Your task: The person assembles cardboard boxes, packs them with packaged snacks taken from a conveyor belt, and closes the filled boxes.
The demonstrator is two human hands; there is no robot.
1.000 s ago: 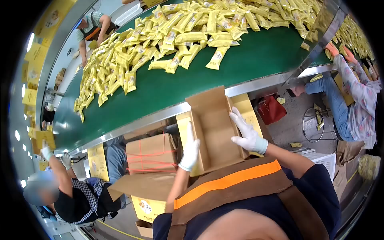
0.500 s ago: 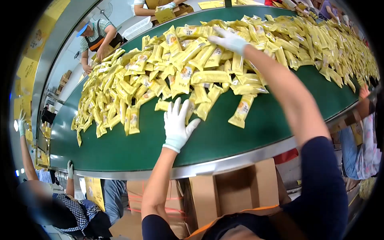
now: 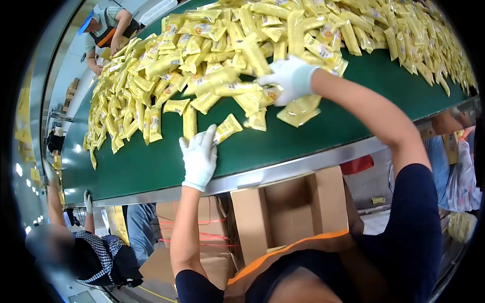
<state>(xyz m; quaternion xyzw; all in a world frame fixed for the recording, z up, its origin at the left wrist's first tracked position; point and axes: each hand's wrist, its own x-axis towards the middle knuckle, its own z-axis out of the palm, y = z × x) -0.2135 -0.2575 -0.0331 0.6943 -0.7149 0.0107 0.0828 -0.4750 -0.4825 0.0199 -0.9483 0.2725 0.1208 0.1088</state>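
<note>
Head view: yellow packets [image 3: 207,30] heap over the green table [image 3: 136,171], a few loose towards its front edge.
Left hand [image 3: 199,157]: gloved, fingers spread, just beside a lone packet [image 3: 228,129].
Right hand [image 3: 290,80]: gloved, blurred among the packets; whether it pinches one, I cannot tell.
In between: metal rim [image 3: 257,177] separating table from open carton [image 3: 288,212].
Nearby: red-strapped carton [image 3: 194,217], red object [image 3: 357,165].
Co-workers: one person [image 3: 113,30] across the table, another [image 3: 103,255] at left.

Along its near edge, the worktop [image 3: 247,154] leaves room to pass; heaped packets [image 3: 166,63] block the way beyond; a rim [image 3: 262,175] separates worktop and box [image 3: 247,214].
</note>
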